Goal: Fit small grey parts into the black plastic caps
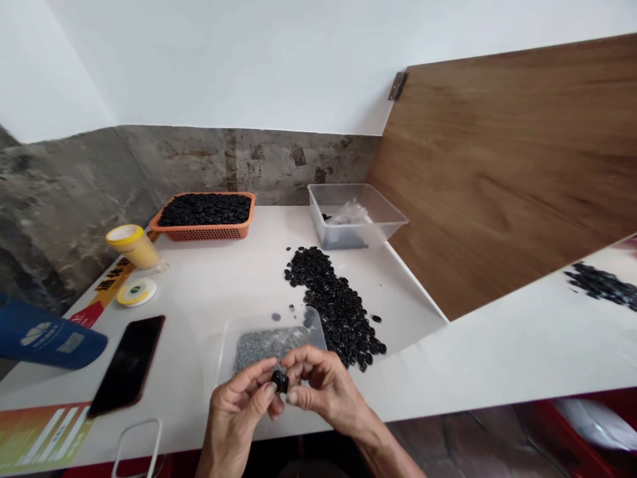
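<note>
A small black part (280, 381) is pinched between the thumb and fingers of my left hand (243, 405), near the table's front edge. Close on its right side is my right hand (323, 385), thumb and forefinger apart around the part; whether they touch it is hard to tell. Just beyond both hands lies a clear shallow tray (223, 345) holding many small silvery metal pieces (269, 345). A long heap of black oval parts (333, 299) spreads over the white table behind and right of the tray.
An orange basket (213, 232) full of black parts stands at the back left, a clear bin (358, 229) at the back right. At left are a yellow cup (137, 249), its lid (137, 291), a phone (130, 362) and a blue bottle (50, 335). A wooden panel (507, 166) rises at right.
</note>
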The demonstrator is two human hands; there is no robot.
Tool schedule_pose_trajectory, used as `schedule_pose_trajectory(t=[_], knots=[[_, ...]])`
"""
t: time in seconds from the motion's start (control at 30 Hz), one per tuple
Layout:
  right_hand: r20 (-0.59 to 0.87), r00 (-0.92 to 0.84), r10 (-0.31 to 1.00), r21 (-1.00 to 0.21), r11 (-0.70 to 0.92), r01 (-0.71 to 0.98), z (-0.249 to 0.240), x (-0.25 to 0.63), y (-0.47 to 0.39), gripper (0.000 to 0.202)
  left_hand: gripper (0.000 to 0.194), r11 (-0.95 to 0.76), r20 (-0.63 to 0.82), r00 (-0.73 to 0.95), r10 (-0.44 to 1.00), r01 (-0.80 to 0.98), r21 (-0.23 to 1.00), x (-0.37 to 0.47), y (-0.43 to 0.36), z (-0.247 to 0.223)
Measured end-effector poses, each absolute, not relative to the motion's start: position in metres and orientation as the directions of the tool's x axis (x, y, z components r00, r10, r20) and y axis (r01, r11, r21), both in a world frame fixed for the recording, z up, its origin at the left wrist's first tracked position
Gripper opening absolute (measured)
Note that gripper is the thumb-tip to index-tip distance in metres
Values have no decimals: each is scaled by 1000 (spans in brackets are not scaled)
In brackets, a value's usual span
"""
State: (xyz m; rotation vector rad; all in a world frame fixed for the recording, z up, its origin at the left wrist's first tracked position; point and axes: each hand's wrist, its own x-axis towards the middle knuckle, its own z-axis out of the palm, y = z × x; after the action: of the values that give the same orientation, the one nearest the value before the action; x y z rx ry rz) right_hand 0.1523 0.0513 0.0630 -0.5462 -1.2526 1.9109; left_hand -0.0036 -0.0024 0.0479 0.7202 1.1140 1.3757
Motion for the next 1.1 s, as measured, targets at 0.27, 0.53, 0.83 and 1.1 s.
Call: schedule_pose_trajectory(t=[0.27,0.53,0.83,1.1], knots=[[34,-717,697,-951,-197,-237,66,160,50,38,57,251,-243,74,967,-420,872,-4,-5,63],[82,-672,736,-988,-29,-153,72,163,48,40,70,291,-244,173,954,-348,891,-7,-4,70],[157,-643,750,-984,63,-166,69,161,41,35,43,232,-217,83,973,-387,892,-2,-9,70],[251,-572,780,-967,224,-119,68,161,40,33,36,215,-201,92,975,-192,958,-2,-9,71]])
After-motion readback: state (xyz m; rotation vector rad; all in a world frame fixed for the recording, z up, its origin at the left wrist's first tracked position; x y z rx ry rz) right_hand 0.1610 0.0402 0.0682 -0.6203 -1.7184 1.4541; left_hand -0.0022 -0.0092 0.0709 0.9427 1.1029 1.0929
